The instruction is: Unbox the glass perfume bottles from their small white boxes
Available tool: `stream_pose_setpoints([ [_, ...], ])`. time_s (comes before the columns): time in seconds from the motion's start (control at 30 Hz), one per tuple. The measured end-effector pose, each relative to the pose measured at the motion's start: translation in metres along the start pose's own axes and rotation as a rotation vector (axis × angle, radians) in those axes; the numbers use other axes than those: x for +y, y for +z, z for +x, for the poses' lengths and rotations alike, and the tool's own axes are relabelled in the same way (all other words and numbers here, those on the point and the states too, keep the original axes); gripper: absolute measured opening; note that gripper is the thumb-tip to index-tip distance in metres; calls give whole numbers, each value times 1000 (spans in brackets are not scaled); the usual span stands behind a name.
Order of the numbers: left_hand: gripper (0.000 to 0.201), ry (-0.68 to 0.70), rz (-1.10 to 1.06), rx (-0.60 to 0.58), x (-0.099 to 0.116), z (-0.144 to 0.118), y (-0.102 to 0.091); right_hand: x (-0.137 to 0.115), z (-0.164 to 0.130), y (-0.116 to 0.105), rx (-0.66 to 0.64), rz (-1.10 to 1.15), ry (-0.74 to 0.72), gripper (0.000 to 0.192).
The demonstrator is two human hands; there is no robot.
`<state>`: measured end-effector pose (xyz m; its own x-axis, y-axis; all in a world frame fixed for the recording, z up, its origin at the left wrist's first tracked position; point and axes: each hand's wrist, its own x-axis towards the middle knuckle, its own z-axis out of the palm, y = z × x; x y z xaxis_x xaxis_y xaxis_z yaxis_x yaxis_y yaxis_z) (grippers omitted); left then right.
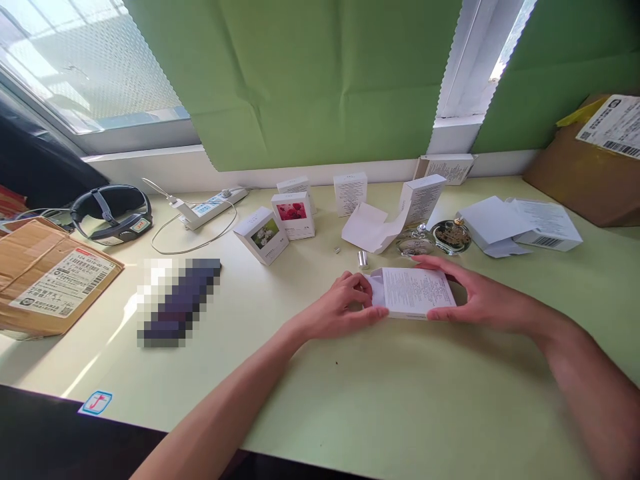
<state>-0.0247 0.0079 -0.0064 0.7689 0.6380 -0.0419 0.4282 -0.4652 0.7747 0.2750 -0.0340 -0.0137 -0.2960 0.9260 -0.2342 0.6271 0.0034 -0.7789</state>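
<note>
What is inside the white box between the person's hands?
At the left end of the white box, by the left hand, pale card shows. Anything deeper is covered by the printed panel, so the contents cannot be seen.

We grip a white box (pixel 416 291) with our right hand (pixel 481 298) at its three o'clock and our left hand (pixel 340 305) at its open nine o'clock end, a silver cap (pixel 363 259) at ten and two bottles (pixel 451 238) at twelve and one.
</note>
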Motion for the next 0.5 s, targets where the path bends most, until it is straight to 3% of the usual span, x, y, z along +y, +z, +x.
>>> stream_pose_setpoints([
  [0.2,25,-216,11,227,-3,3,8,-8,4,9,-13,-65,-35,94],
  [0.5,46,-183,130,298,-5,2,17,-10,10,20,41,-129,-115,91],
])
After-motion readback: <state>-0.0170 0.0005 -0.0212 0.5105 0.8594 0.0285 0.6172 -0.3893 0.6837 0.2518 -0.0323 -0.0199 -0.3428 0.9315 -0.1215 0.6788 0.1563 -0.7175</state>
